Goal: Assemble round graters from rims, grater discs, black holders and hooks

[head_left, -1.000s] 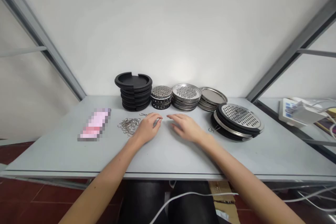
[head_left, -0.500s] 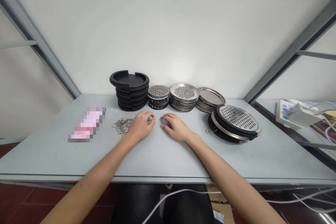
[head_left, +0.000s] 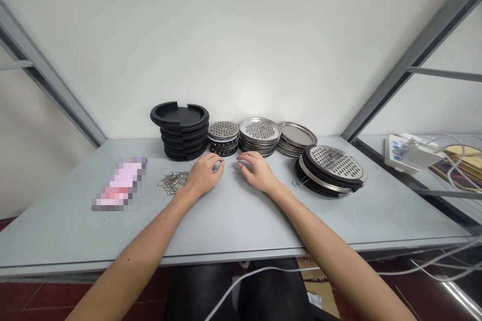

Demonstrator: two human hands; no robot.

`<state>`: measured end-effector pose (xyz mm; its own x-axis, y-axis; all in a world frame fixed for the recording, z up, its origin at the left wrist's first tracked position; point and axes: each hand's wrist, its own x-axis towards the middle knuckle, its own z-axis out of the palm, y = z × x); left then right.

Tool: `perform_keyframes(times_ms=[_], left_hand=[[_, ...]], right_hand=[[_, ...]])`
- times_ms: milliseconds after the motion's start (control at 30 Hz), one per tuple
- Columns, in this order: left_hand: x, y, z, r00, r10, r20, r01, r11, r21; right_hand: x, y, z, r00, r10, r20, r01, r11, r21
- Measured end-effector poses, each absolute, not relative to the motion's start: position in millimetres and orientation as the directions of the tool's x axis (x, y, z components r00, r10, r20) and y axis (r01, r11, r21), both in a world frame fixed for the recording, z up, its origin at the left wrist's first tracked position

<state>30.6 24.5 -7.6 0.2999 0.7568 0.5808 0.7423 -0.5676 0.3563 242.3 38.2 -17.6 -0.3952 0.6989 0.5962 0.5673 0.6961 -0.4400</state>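
My left hand (head_left: 205, 174) rests on the table with curved fingers and the thumb apart, holding nothing. Just left of it lies a pile of small metal ring clips (head_left: 174, 181), partly covered by the hand. Across a small gap, my right hand (head_left: 258, 172) is open and free, fingers loosely bent, in front of a stack of raised-tooth grater discs (head_left: 259, 130). Behind the left hand stand black slotted round holders (head_left: 183, 128) and smaller perforated metal discs (head_left: 223, 131). Plain metal lids (head_left: 298, 134) are stacked farther right. Assembled black-rimmed graters (head_left: 336, 163) sit beyond my right forearm.
A pixelated phone-like slab (head_left: 120, 180) lies on the left of the grey table (head_left: 226, 233). White wall behind, metal frame posts (head_left: 410, 55) at both sides. A power strip (head_left: 399, 153) with cables is on the right shelf. A white cable (head_left: 259, 273) hangs below the front edge.
My right hand has shifted slightly forward and right, lifting a little, its thumb now farther from the fingers. The left hand stays nearly in place. The view has turned slightly.
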Motion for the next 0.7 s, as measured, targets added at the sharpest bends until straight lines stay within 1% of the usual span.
perform_keyframes(times_ms=[100,200,267,367,433,533,600,700], left_hand=[[31.0,21.8,-8.7,0.311,0.768,0.56,0.735,-0.567,0.371],[32.7,20.0,-9.0,0.324,0.792,0.517,0.741,-0.552,0.382],[33.8,17.2,-7.8,0.336,0.81,0.481,0.746,-0.541,0.389],[34.6,11.2,-5.5,0.416,0.805,0.422,0.717,-0.576,0.392],[34.9,7.6,-4.8,0.483,0.787,0.384,0.686,-0.612,0.393],[35.9,4.8,-5.3,0.519,0.78,0.35,0.67,-0.625,0.4],[36.9,4.4,-4.9,0.521,0.775,0.357,0.662,-0.631,0.404],[38.3,4.4,-1.9,0.515,0.752,0.411,0.63,-0.657,0.413]], right_hand=[[242.2,37.7,-16.8,-0.368,0.687,0.626,0.562,0.701,-0.439],[243.5,37.3,-14.2,-0.339,0.645,0.685,0.555,0.725,-0.407],[245.8,37.7,-11.1,-0.287,0.613,0.736,0.572,0.726,-0.382],[251.9,39.8,-5.3,-0.193,0.573,0.796,0.623,0.699,-0.352],[257.6,41.7,-1.2,-0.136,0.558,0.819,0.679,0.654,-0.333],[267.9,45.0,4.3,-0.034,0.592,0.805,0.785,0.515,-0.346],[275.0,47.7,6.3,0.016,0.631,0.775,0.823,0.432,-0.369],[284.3,53.1,5.8,0.045,0.664,0.746,0.853,0.364,-0.375]])
